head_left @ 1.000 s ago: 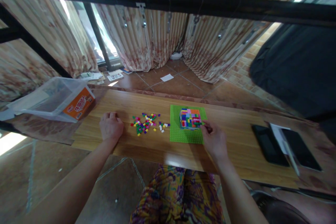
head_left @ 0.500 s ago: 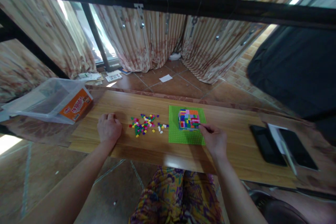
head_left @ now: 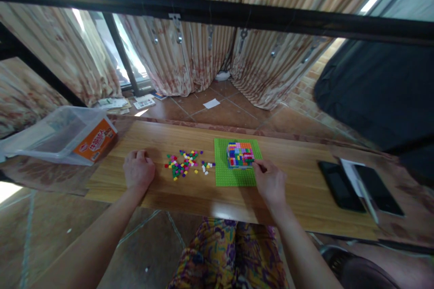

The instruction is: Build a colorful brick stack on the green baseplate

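Observation:
A block of many small coloured toy bricks (head_left: 239, 153) stands on a green studded baseplate (head_left: 224, 179). My right hand (head_left: 270, 182) is at the block's front right corner, thumb and forefinger pinched on what looks like a small green brick (head_left: 250, 160), partly hidden by the fingertips. To the left of the baseplate lies a scattered pile of loose bricks (head_left: 183, 165), with a smaller group of mostly white and yellow ones (head_left: 206, 168) between pile and plate. My left hand (head_left: 138, 170) rests on the table left of the pile, its fingers curled in, with no object showing at them.
The wooden table (head_left: 190, 198) has a clear plastic bin (head_left: 57, 144) with an orange label beyond its left end. A black tablet-like slab (head_left: 341, 186), a paper sheet and a dark phone-like device (head_left: 379, 189) lie at right. A black bar (head_left: 217, 14) crosses the upper view.
The view has shifted slightly, so everything sits lower and further left. My right fingertips have moved a little closer onto the block's corner with the green brick. My left hand stays on the table.

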Tool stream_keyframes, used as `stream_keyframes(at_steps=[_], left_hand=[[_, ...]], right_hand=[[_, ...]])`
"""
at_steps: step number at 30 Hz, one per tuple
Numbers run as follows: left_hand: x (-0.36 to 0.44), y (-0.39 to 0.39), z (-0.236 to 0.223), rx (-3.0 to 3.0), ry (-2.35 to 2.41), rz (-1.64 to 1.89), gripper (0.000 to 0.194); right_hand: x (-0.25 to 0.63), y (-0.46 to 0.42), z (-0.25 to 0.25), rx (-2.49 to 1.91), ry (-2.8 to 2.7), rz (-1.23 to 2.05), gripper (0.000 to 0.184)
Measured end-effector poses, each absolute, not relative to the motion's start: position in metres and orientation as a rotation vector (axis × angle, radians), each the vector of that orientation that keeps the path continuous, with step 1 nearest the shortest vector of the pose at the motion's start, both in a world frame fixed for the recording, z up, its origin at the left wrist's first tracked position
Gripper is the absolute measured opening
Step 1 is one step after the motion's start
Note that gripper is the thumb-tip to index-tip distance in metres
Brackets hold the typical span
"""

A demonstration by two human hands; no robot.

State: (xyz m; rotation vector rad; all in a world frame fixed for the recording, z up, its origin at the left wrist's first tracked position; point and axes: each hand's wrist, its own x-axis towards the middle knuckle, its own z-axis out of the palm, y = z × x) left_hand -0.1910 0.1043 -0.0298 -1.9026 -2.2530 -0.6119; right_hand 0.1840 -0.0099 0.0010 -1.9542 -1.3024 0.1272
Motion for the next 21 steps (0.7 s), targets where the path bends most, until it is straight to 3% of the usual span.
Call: stream_keyframes(at_steps=[8, 15, 21], left_hand=[[-0.192, 0.105, -0.031, -1.902, -2.256, -0.619, 0.038], [-0.194, 0.105, -0.033, -1.896, -2.24, -0.62, 0.037], [-0.194, 0.105, -0.033, -1.903, -2.265, -0.655, 0.035]], right_hand=[[0.181, -0.004, 0.007, -2.069, -1.383, 0.038, 0.026], [0.183, 0.016, 0.024, -2.22, -1.571, -0.025, 0.036], [0.191, 0.024, 0.023, -2.207, -1.675, -0.042, 0.033]])
